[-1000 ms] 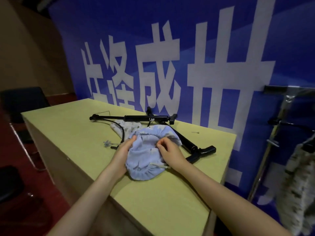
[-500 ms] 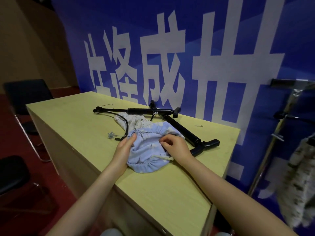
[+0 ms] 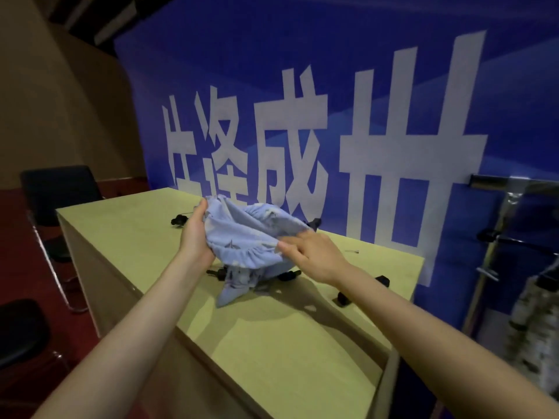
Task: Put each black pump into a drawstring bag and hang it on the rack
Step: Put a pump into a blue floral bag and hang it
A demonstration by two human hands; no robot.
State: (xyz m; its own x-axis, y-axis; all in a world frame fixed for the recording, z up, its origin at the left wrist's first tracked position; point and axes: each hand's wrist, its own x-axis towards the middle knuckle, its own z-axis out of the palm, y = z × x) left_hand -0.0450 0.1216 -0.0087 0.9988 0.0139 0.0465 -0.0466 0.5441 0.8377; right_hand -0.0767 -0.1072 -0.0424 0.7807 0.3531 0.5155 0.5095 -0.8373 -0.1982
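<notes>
A light blue drawstring bag (image 3: 242, 240) with a small print is held up above the table, its gathered mouth spread between my hands. My left hand (image 3: 195, 237) grips its left rim and my right hand (image 3: 311, 255) pinches the right rim. The bag's lower corner hangs down to the tabletop. Black pumps lie on the table behind and under the bag, mostly hidden: one end (image 3: 180, 220) shows at the left, and a foot (image 3: 382, 279) shows past my right wrist. The metal rack (image 3: 496, 237) stands at the right.
The yellow-green table (image 3: 272, 334) drops off at its front and right edges. A patterned bag (image 3: 538, 322) hangs on the rack. A blue banner with white characters (image 3: 363, 131) rises behind the table. A black chair (image 3: 57, 192) stands to the left on red floor.
Both hands have lifted the blue bag off the table and pulled its mouth wider. The view has tilted, so the table sits lower in the frame.
</notes>
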